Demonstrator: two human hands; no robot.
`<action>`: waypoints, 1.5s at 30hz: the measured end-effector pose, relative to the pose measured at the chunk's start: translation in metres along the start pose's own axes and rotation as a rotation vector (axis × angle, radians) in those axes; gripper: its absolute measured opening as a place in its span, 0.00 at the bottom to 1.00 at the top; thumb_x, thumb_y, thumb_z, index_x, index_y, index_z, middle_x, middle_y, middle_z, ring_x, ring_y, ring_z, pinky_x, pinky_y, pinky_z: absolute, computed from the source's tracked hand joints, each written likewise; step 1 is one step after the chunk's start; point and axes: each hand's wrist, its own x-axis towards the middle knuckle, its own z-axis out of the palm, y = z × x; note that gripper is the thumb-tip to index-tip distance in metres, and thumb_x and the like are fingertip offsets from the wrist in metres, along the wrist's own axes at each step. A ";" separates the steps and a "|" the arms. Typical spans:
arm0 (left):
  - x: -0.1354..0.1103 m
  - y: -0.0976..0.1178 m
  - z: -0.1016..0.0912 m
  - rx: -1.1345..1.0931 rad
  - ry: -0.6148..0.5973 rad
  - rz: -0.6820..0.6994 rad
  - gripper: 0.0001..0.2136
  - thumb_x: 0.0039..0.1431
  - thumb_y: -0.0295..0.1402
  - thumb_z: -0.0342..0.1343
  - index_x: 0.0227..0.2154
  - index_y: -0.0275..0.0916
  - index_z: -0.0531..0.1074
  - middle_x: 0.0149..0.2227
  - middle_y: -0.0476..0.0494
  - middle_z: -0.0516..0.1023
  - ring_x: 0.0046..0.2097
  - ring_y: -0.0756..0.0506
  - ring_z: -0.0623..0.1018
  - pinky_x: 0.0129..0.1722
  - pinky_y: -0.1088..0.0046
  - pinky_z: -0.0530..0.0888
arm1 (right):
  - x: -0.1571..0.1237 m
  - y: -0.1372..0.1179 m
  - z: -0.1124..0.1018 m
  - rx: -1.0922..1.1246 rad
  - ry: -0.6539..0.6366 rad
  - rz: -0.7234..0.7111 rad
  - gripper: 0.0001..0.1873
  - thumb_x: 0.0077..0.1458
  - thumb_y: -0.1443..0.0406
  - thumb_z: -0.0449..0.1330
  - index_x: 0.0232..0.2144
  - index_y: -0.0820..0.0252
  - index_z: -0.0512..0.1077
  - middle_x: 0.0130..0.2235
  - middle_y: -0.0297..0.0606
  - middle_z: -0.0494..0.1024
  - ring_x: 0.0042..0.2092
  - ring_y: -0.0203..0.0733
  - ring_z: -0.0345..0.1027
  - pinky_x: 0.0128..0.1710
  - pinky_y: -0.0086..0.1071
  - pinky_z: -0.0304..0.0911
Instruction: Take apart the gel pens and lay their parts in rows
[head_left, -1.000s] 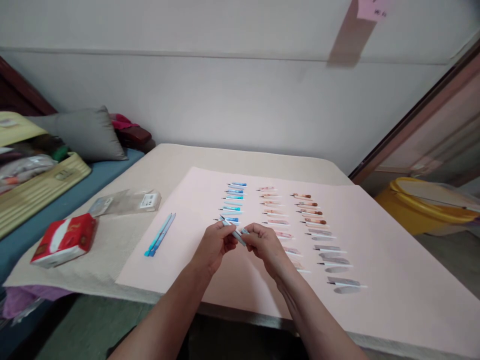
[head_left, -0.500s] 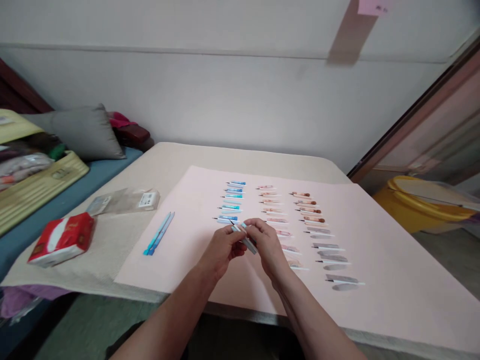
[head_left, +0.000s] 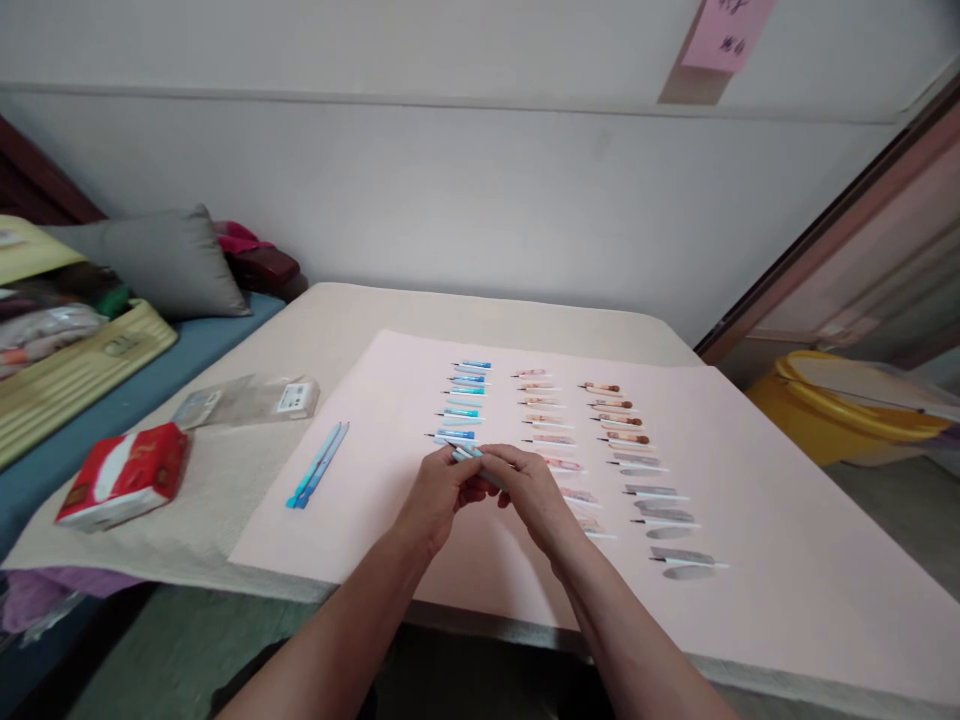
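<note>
Over the pink sheet (head_left: pixel 360 540), my left hand (head_left: pixel 439 490) and my right hand (head_left: pixel 529 485) meet, both closed on a slim pale blue and white pen (head_left: pixel 466 453). Its dark tip points up and to the left; the rest is hidden by my fingers. Just beyond my hands lies a column of blue pen parts (head_left: pixel 462 413), each with a thin dark tip. Pink pen parts (head_left: pixel 551 440) form a second column, partly behind my right hand. Farther right are brown-ended pens (head_left: pixel 626 421) and grey pen parts (head_left: pixel 682 556).
Two long blue pens (head_left: pixel 319 465) lie side by side on the left. Beyond them are a clear plastic wrapper (head_left: pixel 247 402) and a red tissue pack (head_left: pixel 124 475). A yellow bin (head_left: pixel 832 405) stands right of the table, and a pink note (head_left: pixel 727 35) hangs on the wall.
My fingers have closed in around the pen, covering the grey lower part that showed before. The pen tip has shifted slightly left and lies flatter. The parts on the sheet stay put.
</note>
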 end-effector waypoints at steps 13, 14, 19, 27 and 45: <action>0.000 0.005 -0.004 0.127 0.017 0.030 0.09 0.44 0.32 0.60 0.30 0.35 0.71 0.25 0.46 0.72 0.27 0.50 0.72 0.29 0.73 0.67 | 0.001 0.000 -0.003 -0.053 -0.121 -0.038 0.22 0.46 0.69 0.51 0.44 0.53 0.74 0.32 0.35 0.70 0.28 0.34 0.63 0.23 0.27 0.60; 0.000 0.006 -0.005 0.127 0.032 0.033 0.09 0.44 0.32 0.60 0.30 0.35 0.71 0.25 0.46 0.72 0.27 0.51 0.71 0.29 0.74 0.67 | 0.001 0.000 -0.003 -0.034 -0.126 -0.030 0.22 0.47 0.68 0.52 0.44 0.53 0.74 0.32 0.34 0.71 0.27 0.33 0.62 0.23 0.27 0.59; 0.000 0.016 -0.014 0.171 0.058 0.046 0.10 0.45 0.35 0.60 0.30 0.37 0.70 0.25 0.47 0.72 0.26 0.51 0.71 0.27 0.75 0.66 | -0.001 -0.003 -0.004 0.068 -0.182 0.005 0.18 0.49 0.63 0.55 0.43 0.57 0.74 0.29 0.34 0.71 0.25 0.32 0.59 0.23 0.27 0.55; 0.001 0.035 -0.032 0.475 -0.080 0.059 0.09 0.46 0.36 0.59 0.29 0.37 0.74 0.26 0.44 0.74 0.29 0.48 0.73 0.28 0.73 0.67 | -0.003 0.002 -0.004 0.107 -0.232 0.052 0.17 0.45 0.67 0.55 0.39 0.58 0.76 0.24 0.33 0.70 0.25 0.33 0.58 0.23 0.27 0.53; 0.023 0.027 -0.056 0.461 -0.031 0.023 0.10 0.42 0.34 0.63 0.27 0.34 0.75 0.21 0.44 0.74 0.25 0.47 0.76 0.27 0.72 0.71 | 0.006 0.012 -0.009 0.065 -0.009 0.121 0.20 0.41 0.65 0.61 0.41 0.60 0.72 0.36 0.38 0.73 0.32 0.37 0.67 0.28 0.30 0.63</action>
